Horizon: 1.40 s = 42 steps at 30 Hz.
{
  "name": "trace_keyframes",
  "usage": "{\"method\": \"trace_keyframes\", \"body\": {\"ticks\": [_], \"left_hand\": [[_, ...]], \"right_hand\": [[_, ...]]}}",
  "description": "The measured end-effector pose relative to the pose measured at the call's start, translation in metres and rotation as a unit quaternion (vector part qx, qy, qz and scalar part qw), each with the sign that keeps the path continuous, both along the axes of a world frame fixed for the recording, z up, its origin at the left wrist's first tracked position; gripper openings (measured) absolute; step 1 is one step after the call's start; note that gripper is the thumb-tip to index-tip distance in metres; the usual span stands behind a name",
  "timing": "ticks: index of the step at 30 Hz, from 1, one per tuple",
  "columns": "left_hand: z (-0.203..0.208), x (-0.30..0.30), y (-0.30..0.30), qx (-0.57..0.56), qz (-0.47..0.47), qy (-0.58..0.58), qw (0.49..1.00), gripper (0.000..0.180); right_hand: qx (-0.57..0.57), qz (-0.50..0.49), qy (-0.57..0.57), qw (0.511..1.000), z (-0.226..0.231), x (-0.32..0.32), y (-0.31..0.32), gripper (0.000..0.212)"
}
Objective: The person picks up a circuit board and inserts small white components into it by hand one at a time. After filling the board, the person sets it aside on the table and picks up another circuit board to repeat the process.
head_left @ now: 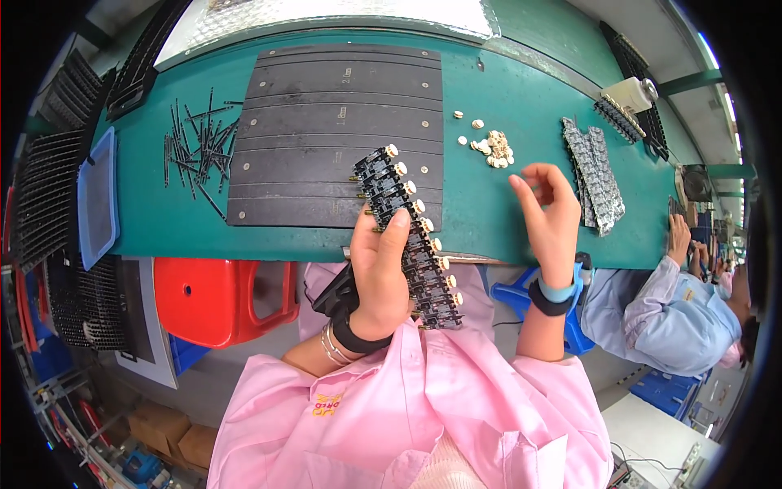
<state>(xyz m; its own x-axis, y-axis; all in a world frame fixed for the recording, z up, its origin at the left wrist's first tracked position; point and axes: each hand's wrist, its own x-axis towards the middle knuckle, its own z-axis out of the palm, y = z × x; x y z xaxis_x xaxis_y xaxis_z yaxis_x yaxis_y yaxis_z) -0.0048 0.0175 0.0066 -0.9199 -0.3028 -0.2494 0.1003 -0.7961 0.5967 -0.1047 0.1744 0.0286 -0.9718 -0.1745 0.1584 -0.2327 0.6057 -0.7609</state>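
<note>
Pink jacket (481, 407) at 6 o'clock, yellow-red chest lettering (328, 405); at 7 o'clock black wristband (358, 336), silvery bangles (331, 346); between 3 and 4 o'clock light-blue band (560, 293), black band (550, 306).

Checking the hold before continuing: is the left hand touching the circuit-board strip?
Touching: the head view shows the left hand gripping the circuit-board strip, its thumb lapping over it.

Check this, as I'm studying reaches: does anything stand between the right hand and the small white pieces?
Nothing visible does; only green tabletop shows between the right hand and the white pieces. The black strip in the left hand is off to the left.
</note>
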Motion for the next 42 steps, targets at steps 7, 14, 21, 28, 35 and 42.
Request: {"method": "trace_keyframes", "body": {"ticks": [7,14,21,28,35,42], "left_hand": [[0.0,0.0,-0.002,-0.003,0.003,0.002,1.0,0.019],[-0.001,-0.002,-0.001,-0.003,0.003,0.001,1.0,0.019],[-0.003,-0.003,-0.003,-0.013,0.021,-0.005,1.0,0.017],[-0.001,-0.004,0.0,-0.021,0.02,-0.019,0.999,0.015],[-0.002,-0.003,0.0,-0.018,0.033,-0.012,0.999,0.015],[-0.003,-0.003,-0.001,-0.022,0.049,-0.017,0.998,0.015]], "right_hand": [[0.108,-0.032,0.091,0.99,-0.012,-0.019,-0.002,0.018],[0.094,-0.048,0.077,0.991,-0.015,-0.02,-0.003,0.014],[-0.022,-0.014,-0.054,0.998,-0.002,0.008,0.003,0.009],[-0.32,0.144,-0.27,0.897,0.005,0.049,0.001,0.012],[-0.393,0.232,-0.384,0.802,0.008,0.06,-0.001,0.02],[-0.421,0.26,-0.415,0.764,0.008,0.058,0.0,0.018]]}}
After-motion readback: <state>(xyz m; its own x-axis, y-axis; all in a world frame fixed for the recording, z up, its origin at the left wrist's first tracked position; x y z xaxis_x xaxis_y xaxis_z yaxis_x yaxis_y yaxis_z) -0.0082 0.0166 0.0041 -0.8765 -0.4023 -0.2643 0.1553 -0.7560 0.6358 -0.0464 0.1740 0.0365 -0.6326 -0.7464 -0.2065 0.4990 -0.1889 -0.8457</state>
